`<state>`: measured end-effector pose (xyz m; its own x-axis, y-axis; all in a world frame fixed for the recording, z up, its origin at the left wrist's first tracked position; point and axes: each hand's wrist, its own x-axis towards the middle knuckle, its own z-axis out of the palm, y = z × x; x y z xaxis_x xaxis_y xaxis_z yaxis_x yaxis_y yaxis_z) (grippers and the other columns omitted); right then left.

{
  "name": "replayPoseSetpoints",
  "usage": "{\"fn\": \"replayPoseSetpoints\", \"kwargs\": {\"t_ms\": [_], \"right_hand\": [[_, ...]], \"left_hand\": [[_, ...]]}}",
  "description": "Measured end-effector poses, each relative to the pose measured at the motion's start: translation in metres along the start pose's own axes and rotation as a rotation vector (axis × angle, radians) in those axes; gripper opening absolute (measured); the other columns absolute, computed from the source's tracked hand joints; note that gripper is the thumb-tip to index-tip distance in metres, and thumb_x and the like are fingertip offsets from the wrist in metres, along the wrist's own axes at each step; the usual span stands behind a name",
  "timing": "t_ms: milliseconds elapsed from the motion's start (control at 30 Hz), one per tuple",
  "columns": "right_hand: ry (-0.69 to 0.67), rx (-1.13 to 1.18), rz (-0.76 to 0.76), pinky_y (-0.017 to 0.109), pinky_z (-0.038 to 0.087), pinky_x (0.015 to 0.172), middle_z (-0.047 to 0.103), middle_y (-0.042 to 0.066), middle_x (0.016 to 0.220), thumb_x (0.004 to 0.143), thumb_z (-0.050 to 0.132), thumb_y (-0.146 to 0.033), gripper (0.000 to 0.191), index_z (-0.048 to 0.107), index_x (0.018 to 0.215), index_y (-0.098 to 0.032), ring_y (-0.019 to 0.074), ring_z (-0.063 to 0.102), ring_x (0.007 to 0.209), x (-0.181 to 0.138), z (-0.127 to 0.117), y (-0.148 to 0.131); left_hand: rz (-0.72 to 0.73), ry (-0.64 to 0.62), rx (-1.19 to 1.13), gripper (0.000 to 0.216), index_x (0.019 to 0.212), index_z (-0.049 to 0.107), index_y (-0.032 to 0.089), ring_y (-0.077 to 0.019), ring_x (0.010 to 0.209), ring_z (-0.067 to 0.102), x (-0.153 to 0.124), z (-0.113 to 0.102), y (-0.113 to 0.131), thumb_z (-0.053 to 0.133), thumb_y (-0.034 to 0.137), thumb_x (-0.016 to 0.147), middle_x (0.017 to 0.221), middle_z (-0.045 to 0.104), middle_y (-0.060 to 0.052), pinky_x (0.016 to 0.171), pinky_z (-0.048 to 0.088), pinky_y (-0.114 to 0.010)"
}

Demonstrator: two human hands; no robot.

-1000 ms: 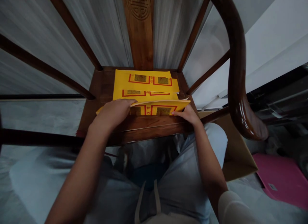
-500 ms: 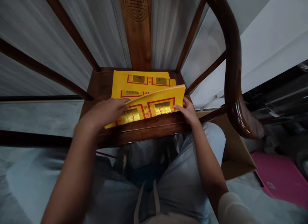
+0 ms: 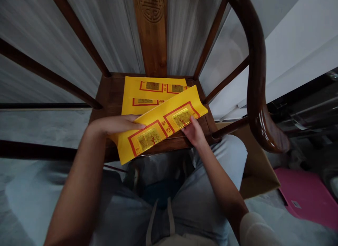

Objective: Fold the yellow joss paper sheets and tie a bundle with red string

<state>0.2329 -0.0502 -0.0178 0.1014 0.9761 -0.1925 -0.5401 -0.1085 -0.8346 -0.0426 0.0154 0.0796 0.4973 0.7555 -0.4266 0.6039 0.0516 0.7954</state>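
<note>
A yellow joss paper sheet (image 3: 165,124) with red frames and gold foil squares is held between my two hands, tilted up to the right over the seat's front edge. It looks folded lengthwise. My left hand (image 3: 118,125) grips its left end, thumb on top and the other fingers hidden behind. Lower on the right, my right hand (image 3: 194,131) pinches the bottom edge, with the thumb beside a gold square. Behind it, more yellow joss paper (image 3: 132,89) lies flat on the chair seat, partly covered by the held sheet.
The wooden chair seat (image 3: 99,98) has a carved backrest slat (image 3: 152,38), and a curved armrest (image 3: 257,84) rises at the right. Below it stand an open cardboard box (image 3: 260,175) and a pink plastic panel (image 3: 308,195) on the floor. My knees flank the seat front.
The held joss paper has come toward me and tilted more steeply, its left end now lower. My right hand has shifted left and down from the right end to the bottom edge.
</note>
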Motion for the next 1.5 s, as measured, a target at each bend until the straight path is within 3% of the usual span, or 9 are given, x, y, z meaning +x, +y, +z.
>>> {"fn": "replayPoseSetpoints", "kwargs": {"t_ms": [100,467,667,867,1000,1067,1233,1333,1500], "right_hand": [[-0.041,0.007,0.086,0.042,0.066,0.098,0.076,0.003,0.133,0.074,0.08,-0.058,0.051,0.065,0.113,-0.029,0.0267,0.067,0.133,0.0,0.004,0.01],[0.083,0.06,0.094,0.04,0.067,0.092,0.078,0.005,0.127,0.077,0.079,-0.056,0.05,0.065,0.116,-0.027,0.0258,0.074,0.121,0.006,0.004,0.018],[0.096,-0.096,-0.092,0.04,0.062,0.105,0.076,0.002,0.131,0.075,0.086,-0.048,0.055,0.065,0.121,-0.028,0.025,0.072,0.123,-0.008,0.02,0.01],[-0.151,-0.351,0.03,0.045,0.059,0.106,0.081,0.003,0.117,0.079,0.082,-0.044,0.038,0.073,0.11,-0.025,0.0274,0.075,0.11,-0.005,0.0,-0.03],[-0.201,-0.391,0.092,0.044,0.062,0.098,0.082,0.003,0.113,0.081,0.08,-0.041,0.034,0.073,0.109,-0.024,0.0265,0.077,0.1,0.0,-0.012,-0.043],[-0.253,-0.42,0.106,0.042,0.063,0.095,0.081,0.002,0.114,0.083,0.08,-0.041,0.034,0.073,0.111,-0.024,0.0255,0.077,0.1,0.001,-0.013,-0.043],[-0.606,-0.581,0.156,0.034,0.064,0.087,0.08,0.001,0.112,0.087,0.079,-0.044,0.038,0.072,0.118,-0.023,0.0221,0.075,0.101,0.006,-0.005,-0.044],[-0.83,-0.692,0.167,0.03,0.063,0.083,0.08,0.0,0.103,0.089,0.078,-0.045,0.035,0.073,0.114,-0.022,0.0197,0.074,0.097,0.017,0.006,-0.05],[-1.07,-0.897,0.131,0.027,0.061,0.076,0.079,-0.002,0.092,0.085,0.08,-0.044,0.027,0.076,0.1,-0.022,0.0176,0.071,0.086,0.048,0.022,-0.061]], "left_hand": [[-0.181,-0.259,-0.228,0.036,0.104,0.077,0.016,-0.0285,0.089,0.077,0.004,0.004,-0.004,0.072,0.042,0.079,0.1,0.083,-0.012,0.073,0.062,-0.036],[-0.254,-0.3,-0.502,0.049,0.116,0.077,0.019,-0.0294,0.09,0.08,0.021,0.014,-0.028,0.088,0.039,0.072,0.112,0.083,-0.011,0.078,0.064,-0.038],[-0.139,-0.211,-0.845,0.068,0.127,0.073,0.015,-0.0325,0.099,0.079,0.029,0.091,-0.023,0.094,0.043,0.069,0.115,0.081,-0.017,0.091,0.064,-0.045],[0.074,-0.031,-0.99,0.067,0.14,0.066,0.019,-0.0313,0.111,0.076,0.016,0.156,-0.016,0.081,0.055,0.085,0.126,0.078,-0.016,0.104,0.058,-0.047],[-0.125,-0.323,-0.612,0.063,0.116,0.074,0.016,-0.0259,0.078,0.078,0.016,0.106,-0.022,0.083,0.065,0.079,0.104,0.082,-0.014,0.075,0.063,-0.038],[-0.195,-0.279,-0.334,0.065,0.103,0.075,0.013,-0.0265,0.07,0.077,0.014,0.074,-0.024,0.062,0.075,0.089,0.096,0.081,-0.017,0.067,0.061,-0.038],[0.25,0.701,0.429,0.041,0.121,0.071,0.017,-0.0319,0.115,0.071,0.002,0.049,-0.01,0.047,0.046,0.104,0.122,0.076,-0.017,0.104,0.055,-0.049],[0.575,0.636,0.691,0.039,0.135,0.069,0.024,-0.034,0.145,0.052,0.002,0.057,0.003,0.047,0.034,0.105,0.146,0.067,-0.013,0.122,0.039,-0.057],[0.696,0.449,0.866,0.042,0.139,0.069,0.026,-0.0338,0.145,0.051,0.019,0.057,0.004,0.044,0.034,0.107,0.145,0.069,-0.009,0.129,0.023,-0.062]]}}
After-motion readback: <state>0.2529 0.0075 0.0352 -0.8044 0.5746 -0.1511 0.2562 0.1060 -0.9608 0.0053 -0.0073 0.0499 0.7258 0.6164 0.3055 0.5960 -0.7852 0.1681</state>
